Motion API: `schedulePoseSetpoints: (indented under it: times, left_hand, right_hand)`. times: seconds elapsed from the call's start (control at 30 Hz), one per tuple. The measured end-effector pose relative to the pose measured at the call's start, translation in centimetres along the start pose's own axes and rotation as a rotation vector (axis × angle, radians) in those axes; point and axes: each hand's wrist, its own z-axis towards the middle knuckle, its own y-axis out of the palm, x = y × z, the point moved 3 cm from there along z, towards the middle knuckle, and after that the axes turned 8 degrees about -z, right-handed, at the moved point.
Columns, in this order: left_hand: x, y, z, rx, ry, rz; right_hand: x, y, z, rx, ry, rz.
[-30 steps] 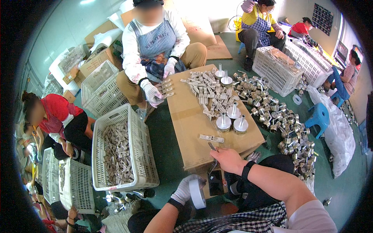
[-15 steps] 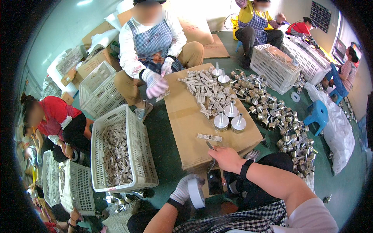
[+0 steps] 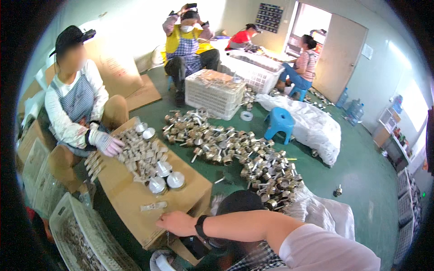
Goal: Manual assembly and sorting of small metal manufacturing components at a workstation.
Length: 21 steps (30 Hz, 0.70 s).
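My bare right hand (image 3: 177,223), with a black band on its wrist, rests at the near edge of a brown cardboard box (image 3: 122,198). Its fingers are curled closed, and what they hold is hidden. Just beyond it lies one pale flat piece (image 3: 153,206) on the box top. At the lower edge, my gloved left hand (image 3: 155,259) shows only in part, closed around a roll of white tape (image 3: 166,263). Several silver discs with stems (image 3: 175,180) stand beside a heap of pale flat pieces (image 3: 140,156). A dark flat object (image 3: 195,246) lies below my right wrist.
A co-worker's gloved hand (image 3: 107,142) touches the heap from the far left. Metal cups with stems (image 3: 230,147) are piled across the floor. A blue stool (image 3: 279,124) and a white sack (image 3: 316,131) stand beyond. A white crate (image 3: 68,203) is at lower left.
My view has swung to the right, and the box sits lower left in it. The metal tool in my right hand no longer shows. The co-worker's hand has reached the heap.
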Motion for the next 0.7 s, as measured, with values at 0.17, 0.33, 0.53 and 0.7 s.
schedulePoseSetpoints:
  times: [0.17, 0.33, 0.53, 0.7]
  left_hand:
    - [1.9, 2.3, -1.0, 0.007, -0.026, -0.015]
    - [2.0, 1.1, -1.0, 0.032, -0.032, 0.011]
    - [2.3, 1.8, -1.2, 0.051, 0.02, 0.055]
    - [2.7, 2.6, -1.3, 0.026, -0.014, 0.028]
  right_hand:
    - [0.3, 0.2, -0.6, 0.045, -0.006, -0.01]
    - [0.0, 0.7, 0.1, 0.045, -0.009, -0.025]
    - [0.1, 0.4, 0.2, -0.068, 0.001, -0.022]
    - [0.4, 0.3, 0.1, -0.044, 0.005, 0.023]
